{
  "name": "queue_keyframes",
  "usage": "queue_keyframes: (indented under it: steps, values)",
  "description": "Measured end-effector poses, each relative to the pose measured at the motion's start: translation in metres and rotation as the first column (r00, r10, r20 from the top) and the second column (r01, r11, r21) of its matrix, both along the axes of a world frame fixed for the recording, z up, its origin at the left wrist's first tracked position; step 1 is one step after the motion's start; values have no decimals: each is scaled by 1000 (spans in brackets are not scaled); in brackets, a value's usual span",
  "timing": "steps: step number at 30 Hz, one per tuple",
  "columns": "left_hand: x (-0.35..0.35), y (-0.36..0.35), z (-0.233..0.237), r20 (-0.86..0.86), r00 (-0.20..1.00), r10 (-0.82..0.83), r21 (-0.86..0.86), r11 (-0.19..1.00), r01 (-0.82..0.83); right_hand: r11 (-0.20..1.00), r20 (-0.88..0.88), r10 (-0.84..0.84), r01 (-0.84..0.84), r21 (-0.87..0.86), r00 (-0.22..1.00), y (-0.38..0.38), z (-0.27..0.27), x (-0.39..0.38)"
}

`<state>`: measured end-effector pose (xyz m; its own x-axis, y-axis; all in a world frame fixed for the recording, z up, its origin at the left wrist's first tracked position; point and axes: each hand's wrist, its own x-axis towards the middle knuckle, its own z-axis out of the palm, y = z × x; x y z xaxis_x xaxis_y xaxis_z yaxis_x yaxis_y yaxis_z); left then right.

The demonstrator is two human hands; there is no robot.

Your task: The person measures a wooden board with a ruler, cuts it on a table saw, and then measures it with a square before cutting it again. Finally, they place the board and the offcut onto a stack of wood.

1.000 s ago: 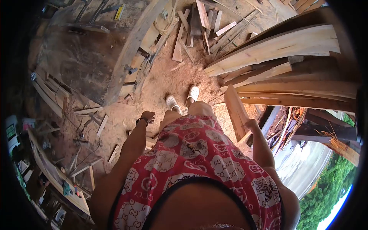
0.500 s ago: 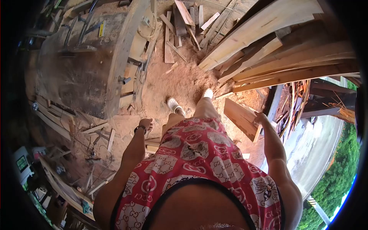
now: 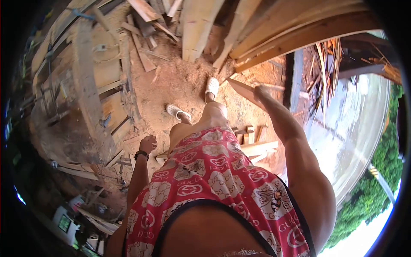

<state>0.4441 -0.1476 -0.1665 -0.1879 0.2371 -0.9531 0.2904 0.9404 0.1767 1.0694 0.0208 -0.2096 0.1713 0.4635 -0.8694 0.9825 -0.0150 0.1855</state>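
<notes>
My right hand [image 3: 262, 91] grips the edge of a wooden board [image 3: 247, 91], held out to the right above the sawdust-covered ground. The board is seen nearly edge-on, and my fingers around it are partly hidden. My left hand [image 3: 148, 144], with a dark band on the wrist, hangs at my left side. Its fingers are loosely curled in, and nothing shows in them. Below it lie scraps of wood.
A large wooden workbench [image 3: 87, 85] stands on the left. Long planks [image 3: 199, 30] lean ahead and to the right. Offcuts [image 3: 143, 49] litter the ground in front; short wood pieces [image 3: 257, 147] lie near my right leg. A pale paved strip [image 3: 342, 141] runs at right.
My view has turned and I have stepped on. My right hand has swung forward with the board, which was seen broad-side and now looks narrow. My left hand stays low at my side.
</notes>
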Motion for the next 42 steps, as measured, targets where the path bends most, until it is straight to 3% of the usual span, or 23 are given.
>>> queue_keyframes:
  steps: [1,2,3,6,10,16,17,24,25,26,28,29,30,32,34,36,39,40,42]
  values:
    - [16,8,5,-2,1000,-11,73,997,11,995,-26,-94,95,39,995,9,0,3]
    - [33,15,11,-3,1000,-16,149,989,17,970,61,-230,223,101,971,9,-40,14]
    - [45,22,18,-6,1000,1,133,991,0,997,-2,-41,41,65,999,15,-37,18]
    - [75,36,34,10,1000,-16,151,988,15,998,-51,57,-56,24,997,42,-31,14]
    - [88,30,40,3,999,-44,109,993,43,995,-67,20,-26,-101,998,71,-44,0]
    - [80,-4,59,-90,993,80,29,997,-78,996,-36,88,-88,-11,995,103,-71,-31]
    - [79,-9,65,-92,992,87,6,996,-87,996,-27,87,-87,-5,996,107,-95,-32]
    - [81,-68,67,-82,986,147,-60,987,-152,949,-42,285,-288,-128,958,167,-119,-51]
    - [88,-65,68,-84,985,152,-49,986,-157,983,-21,174,-175,-64,985,170,-123,-53]
    - [95,-64,71,-79,987,142,-68,987,-147,983,-23,176,-177,-58,984,173,-130,-54]
    - [105,-61,73,-75,988,132,-87,987,-138,928,-46,240,-215,305,970,169,-142,-55]
    - [108,-58,72,-67,990,120,-76,989,-125,819,25,467,-443,364,884,161,-133,-51]
    - [111,-56,70,-55,992,110,-64,992,-113,817,30,468,-445,366,883,164,-134,-50]
    - [115,-47,71,-43,991,124,-52,991,-126,898,-64,425,-411,158,903,162,-147,-41]
    - [119,-36,73,-19,989,148,-7,989,-149,901,-3,379,-368,231,926,147,-151,-26]
    - [125,-25,78,-29,983,183,23,983,-183,939,-26,332,-328,100,943,145,-142,-19]
    - [130,-21,79,-35,971,237,46,971,-235,946,4,269,-265,189,963,133,-159,-6]
    - [130,-24,77,-30,966,255,40,966,-254,943,3,276,-271,193,961,139,-137,-15]
    - [131,-28,72,-19,966,258,30,966,-257,951,-17,308,-308,0,951,159,-93,-31]
